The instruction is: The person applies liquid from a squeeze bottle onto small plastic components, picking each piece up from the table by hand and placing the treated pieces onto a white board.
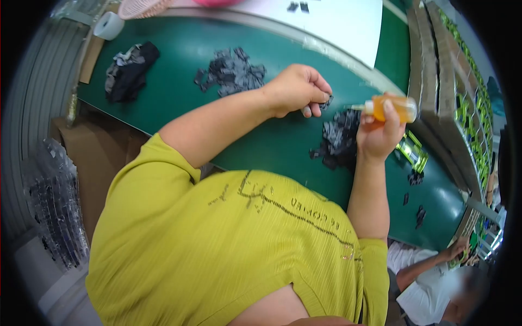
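My left hand (299,89) pinches a small black part (327,101) between thumb and fingertips, above the green table. In my right hand (378,133) is a squeeze bottle (399,110) of orange liquid, tilted on its side. Its thin nozzle (354,107) points left toward the black part, with a small gap between them. Below the bottle lies a heap of small black parts (340,138), partly hidden by my right hand. A second heap of dark grey parts (232,73) lies beyond my left forearm.
A dark cloth (133,73) and a white roll (109,25) are at the table's (179,54) far left. A shiny yellow-green object (414,152) stands right of my right hand, near a few loose black pieces. Cardboard-sided racks (435,81) line the right. A co-worker (429,293) sits lower right.
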Action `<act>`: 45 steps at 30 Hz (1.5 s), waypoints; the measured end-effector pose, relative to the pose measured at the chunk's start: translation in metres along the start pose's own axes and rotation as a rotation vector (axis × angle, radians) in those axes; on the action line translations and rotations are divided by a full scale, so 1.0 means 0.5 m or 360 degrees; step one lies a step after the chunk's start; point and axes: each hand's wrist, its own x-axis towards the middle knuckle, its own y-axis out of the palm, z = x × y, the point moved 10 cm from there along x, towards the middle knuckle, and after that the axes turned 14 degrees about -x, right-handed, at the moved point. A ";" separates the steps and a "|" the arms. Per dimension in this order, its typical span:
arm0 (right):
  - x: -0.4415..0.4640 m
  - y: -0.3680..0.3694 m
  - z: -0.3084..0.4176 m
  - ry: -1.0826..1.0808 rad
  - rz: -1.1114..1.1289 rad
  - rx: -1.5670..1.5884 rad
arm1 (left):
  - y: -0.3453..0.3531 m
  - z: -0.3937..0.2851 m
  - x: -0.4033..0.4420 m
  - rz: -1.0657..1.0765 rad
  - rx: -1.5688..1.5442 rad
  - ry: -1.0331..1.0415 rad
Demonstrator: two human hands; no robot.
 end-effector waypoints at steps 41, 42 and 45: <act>-0.013 0.019 -0.002 0.0010 0.0009 -0.0080 | -0.078 -0.109 -0.077 -0.0013 0.2011 0.0265; -0.014 0.019 -0.001 0.0013 0.0008 -0.0070 | -0.063 -0.118 -0.079 -0.0022 0.1820 0.0363; -0.017 0.019 0.002 0.0000 -0.0021 -0.0038 | -0.018 -0.100 -0.074 0.0057 0.1159 0.0283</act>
